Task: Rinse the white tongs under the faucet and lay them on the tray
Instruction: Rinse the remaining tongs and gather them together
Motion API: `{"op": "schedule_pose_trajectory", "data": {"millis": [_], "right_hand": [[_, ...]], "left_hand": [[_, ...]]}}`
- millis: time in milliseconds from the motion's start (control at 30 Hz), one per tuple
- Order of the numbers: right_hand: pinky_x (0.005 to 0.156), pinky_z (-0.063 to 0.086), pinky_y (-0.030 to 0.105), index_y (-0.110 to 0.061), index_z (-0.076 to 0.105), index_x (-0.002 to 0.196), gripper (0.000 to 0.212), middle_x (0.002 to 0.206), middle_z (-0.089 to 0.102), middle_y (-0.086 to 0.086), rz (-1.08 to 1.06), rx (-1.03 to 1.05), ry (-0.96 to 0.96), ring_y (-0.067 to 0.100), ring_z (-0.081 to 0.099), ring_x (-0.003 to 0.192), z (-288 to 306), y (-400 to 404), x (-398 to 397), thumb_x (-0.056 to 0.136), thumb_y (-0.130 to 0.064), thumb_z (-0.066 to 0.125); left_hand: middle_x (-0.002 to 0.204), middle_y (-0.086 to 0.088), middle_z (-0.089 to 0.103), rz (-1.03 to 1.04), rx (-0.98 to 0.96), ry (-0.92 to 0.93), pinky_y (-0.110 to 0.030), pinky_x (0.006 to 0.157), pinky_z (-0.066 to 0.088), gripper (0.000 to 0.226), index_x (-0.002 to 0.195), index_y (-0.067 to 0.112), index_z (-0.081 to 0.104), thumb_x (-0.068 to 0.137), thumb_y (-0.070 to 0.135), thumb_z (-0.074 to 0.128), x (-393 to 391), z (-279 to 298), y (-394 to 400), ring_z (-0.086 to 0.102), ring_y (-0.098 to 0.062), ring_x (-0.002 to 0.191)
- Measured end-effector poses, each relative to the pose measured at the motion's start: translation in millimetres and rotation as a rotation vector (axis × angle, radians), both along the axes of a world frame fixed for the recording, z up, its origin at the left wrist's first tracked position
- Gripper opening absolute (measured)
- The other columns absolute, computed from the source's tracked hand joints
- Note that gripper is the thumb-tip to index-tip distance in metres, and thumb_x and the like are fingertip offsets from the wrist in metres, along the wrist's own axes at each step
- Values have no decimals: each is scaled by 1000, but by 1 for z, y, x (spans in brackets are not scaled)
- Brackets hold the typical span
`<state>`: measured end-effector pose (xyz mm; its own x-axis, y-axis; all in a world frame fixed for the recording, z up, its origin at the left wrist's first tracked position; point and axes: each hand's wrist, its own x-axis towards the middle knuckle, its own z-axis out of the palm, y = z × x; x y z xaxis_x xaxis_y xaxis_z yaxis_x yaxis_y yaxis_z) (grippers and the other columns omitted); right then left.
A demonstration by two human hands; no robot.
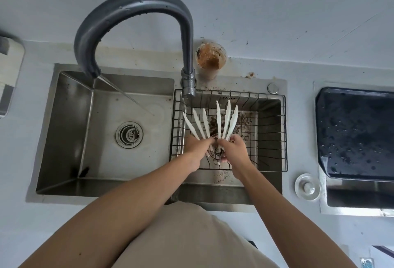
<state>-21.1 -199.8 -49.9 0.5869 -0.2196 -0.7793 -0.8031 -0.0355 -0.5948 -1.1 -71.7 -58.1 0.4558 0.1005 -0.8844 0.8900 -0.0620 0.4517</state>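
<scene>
Both hands are over the black wire basket [283,131] in the right sink basin. My left hand [195,150] grips a fan of white tongs [199,126] whose tips point away and to the left. My right hand [233,152] grips another fan of white tongs [227,119] pointing away. The lower ends of the tongs are hidden between my hands, above a small cup-like thing I cannot make out. The dark curved faucet [136,9] arches left, and a thin stream of water [125,95] runs from its spout into the left basin. The dark wet tray [356,133] lies on the counter at the right.
The left basin [70,135] has a round drain strainer [129,134]. A dirty plastic cup with brown residue [210,58] stands behind the sink. Brown crumbs litter the right basin. A clear round lid [307,186] lies by the tray. A board-like object [9,75] sits at far left.
</scene>
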Motion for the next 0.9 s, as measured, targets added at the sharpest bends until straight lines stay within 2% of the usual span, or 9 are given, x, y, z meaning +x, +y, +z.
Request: {"op": "schedule_pose_trajectory", "data": {"millis": [33,100,167,267,367,467,633,733,900], "right_hand": [[48,49,27,-4,57,110,22,94,68,13,13,-12,-14,17,56,62,3,1,-2,97,-17,68],[50,49,26,-5,58,112,21,98,69,13,27,-24,-43,16,57,65,12,3,-6,98,-17,68],[55,51,27,-7,61,109,15,99,71,11,17,-24,-81,17,61,69,19,4,-13,99,-16,67],[61,56,28,-10,66,110,13,105,76,13,0,18,-132,19,69,80,30,4,-24,99,-15,68],[70,59,31,-9,70,115,16,107,79,14,-22,113,-173,25,74,89,40,3,-38,98,-11,70],[76,62,34,-7,67,122,23,109,80,14,-41,233,-212,27,78,95,54,7,-48,99,-4,67],[89,63,45,-7,65,127,29,115,79,12,33,258,-273,32,77,105,72,39,-52,99,-1,66],[87,63,44,-9,67,122,26,111,81,8,76,217,-320,27,78,99,79,70,-46,97,-1,69],[77,63,32,-16,70,114,24,101,82,7,154,126,-414,24,79,91,87,135,-33,95,-2,73]], "left_hand": [[95,-16,73,-8,-15,-3,-43,90,61,29,104,4,65,85,18,81,-2,2,1,66,-22,81],[88,-13,71,-25,-46,-20,-46,93,61,19,99,5,67,87,16,79,-5,7,4,67,-23,82],[84,-9,70,-23,-103,-38,-40,83,62,11,96,7,69,89,10,77,-8,12,8,67,-22,82],[94,-13,75,-44,-202,-73,-32,73,58,20,107,4,71,88,7,76,-12,23,19,71,-24,86],[105,-19,77,-71,-309,-96,-38,83,61,23,110,3,71,88,7,77,-15,32,37,75,-30,95],[110,-17,79,-73,-406,-126,-44,95,60,27,116,6,70,90,10,77,-19,43,59,77,-32,103],[108,-15,80,-23,-424,-222,-48,96,60,22,114,7,73,93,15,76,-21,53,103,78,-32,101],[109,-17,79,32,-417,-257,-49,95,60,26,117,3,72,95,16,73,-21,55,133,77,-34,103],[107,-18,79,140,-356,-273,-52,94,61,23,116,1,71,97,12,70,-14,48,183,77,-37,101]]}}
